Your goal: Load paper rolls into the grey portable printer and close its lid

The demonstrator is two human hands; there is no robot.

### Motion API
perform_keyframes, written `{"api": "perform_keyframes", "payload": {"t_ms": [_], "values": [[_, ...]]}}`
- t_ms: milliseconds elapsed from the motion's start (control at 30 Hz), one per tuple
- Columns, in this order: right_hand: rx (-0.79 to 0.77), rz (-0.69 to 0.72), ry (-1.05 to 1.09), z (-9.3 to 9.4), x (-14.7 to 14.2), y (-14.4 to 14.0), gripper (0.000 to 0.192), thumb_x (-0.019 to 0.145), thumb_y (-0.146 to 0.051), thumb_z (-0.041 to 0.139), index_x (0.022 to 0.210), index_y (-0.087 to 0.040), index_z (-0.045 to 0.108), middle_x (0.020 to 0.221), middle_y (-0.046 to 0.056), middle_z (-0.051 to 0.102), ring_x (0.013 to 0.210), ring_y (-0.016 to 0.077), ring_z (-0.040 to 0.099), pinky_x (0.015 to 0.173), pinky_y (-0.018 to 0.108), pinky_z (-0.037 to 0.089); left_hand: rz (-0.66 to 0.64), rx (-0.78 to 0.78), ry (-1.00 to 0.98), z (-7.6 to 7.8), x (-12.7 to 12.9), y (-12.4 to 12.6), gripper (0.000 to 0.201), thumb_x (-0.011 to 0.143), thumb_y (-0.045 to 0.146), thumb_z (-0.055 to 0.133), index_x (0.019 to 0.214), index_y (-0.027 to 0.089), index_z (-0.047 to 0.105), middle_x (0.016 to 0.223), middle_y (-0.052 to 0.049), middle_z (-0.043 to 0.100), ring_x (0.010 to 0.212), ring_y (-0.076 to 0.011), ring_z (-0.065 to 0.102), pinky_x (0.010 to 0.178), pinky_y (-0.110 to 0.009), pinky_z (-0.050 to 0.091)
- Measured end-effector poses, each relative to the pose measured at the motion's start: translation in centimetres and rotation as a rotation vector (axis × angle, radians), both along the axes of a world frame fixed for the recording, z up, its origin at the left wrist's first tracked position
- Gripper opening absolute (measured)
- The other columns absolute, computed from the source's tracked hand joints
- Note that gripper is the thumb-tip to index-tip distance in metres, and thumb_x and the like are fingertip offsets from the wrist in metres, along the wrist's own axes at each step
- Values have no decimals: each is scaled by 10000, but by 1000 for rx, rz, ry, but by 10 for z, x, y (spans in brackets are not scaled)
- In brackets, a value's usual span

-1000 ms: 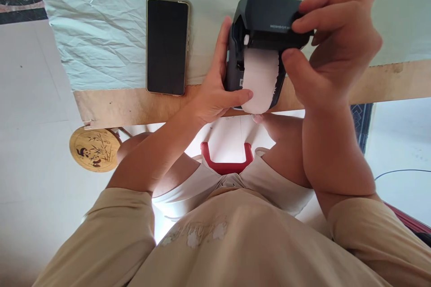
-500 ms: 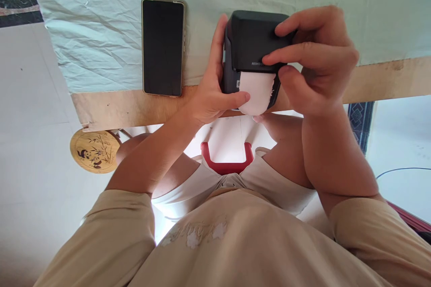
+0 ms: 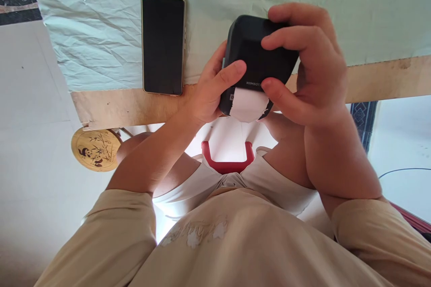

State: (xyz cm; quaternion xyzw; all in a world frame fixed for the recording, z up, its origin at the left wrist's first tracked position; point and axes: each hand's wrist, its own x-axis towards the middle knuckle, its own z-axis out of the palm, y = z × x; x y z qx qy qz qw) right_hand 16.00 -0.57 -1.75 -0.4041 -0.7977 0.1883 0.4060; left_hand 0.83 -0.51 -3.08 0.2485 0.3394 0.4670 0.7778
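Note:
A black label printer [image 3: 251,54] marked NIIMBOT is held over the table's near edge, tilted a little. White label paper [image 3: 248,104] sticks out of its slot on the side towards me. My left hand [image 3: 215,83] is wrapped round the printer's left side, its thumb lying on top of the cover. My right hand [image 3: 311,60] grips the right side, with fingertips and thumb pressed on the cover. The underside of the printer and some left fingers are hidden.
Left of the printer, a dark-screened phone [image 3: 163,45] lies on the pale green cloth [image 3: 101,31]. The table's bare wooden edge [image 3: 134,110] runs below. A round wooden stool top [image 3: 96,150] with a panda picture stands at lower left.
The printer has turned slightly and come a little nearer to me. My left thumb has moved from the paper up onto the cover, and my right thumb now presses the cover's front corner.

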Motion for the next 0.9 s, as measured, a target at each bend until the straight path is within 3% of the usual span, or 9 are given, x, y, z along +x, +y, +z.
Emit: {"api": "perform_keyframes", "payload": {"t_ms": [133, 433, 667, 800, 900], "values": [[-27, 32, -31, 3, 2, 0, 403, 693, -253, 584, 1091, -229, 524, 1219, 73, 479, 1151, 246, 452, 963, 423, 417, -21, 16, -43, 1, 3, 0, 196, 694, 290, 538, 884, 238, 530, 671, 18, 519, 475, -75, 472, 393, -211, 292], [-33, 46, -87, 3, 3, 1, 381, 703, -230, 553, 1079, -223, 491, 1242, 66, 444, 1169, 229, 425, 971, 426, 399, -35, 32, -18, -1, 3, 1, 182, 718, 304, 521, 892, 254, 508, 688, 13, 502, 458, -74, 452, 360, -210, 262], [-100, 13, -78, 5, 1, -1, 349, 729, -228, 517, 1063, -320, 479, 1261, -8, 437, 1191, 200, 417, 1000, 420, 382, -41, 67, -46, -1, 0, 2, 159, 756, 276, 500, 914, 258, 508, 651, 21, 501, 482, -69, 467, 421, -207, 330], [-64, -16, -116, 1, 1, 1, 348, 732, -257, 510, 1070, -327, 465, 1268, -19, 447, 1227, 201, 395, 1055, 454, 300, -110, 105, -88, -9, -4, 5, 191, 749, 291, 523, 939, 266, 512, 697, 15, 533, 515, -72, 474, 407, -198, 358], [51, -37, -120, -8, 3, 6, 297, 751, -329, 478, 1047, -304, 492, 1247, -23, 480, 1233, 210, 398, 1060, 464, 265, -148, 73, -103, -9, -6, 6, 198, 753, 317, 528, 946, 274, 518, 747, 11, 576, 520, -72, 482, 379, -195, 348]]}}
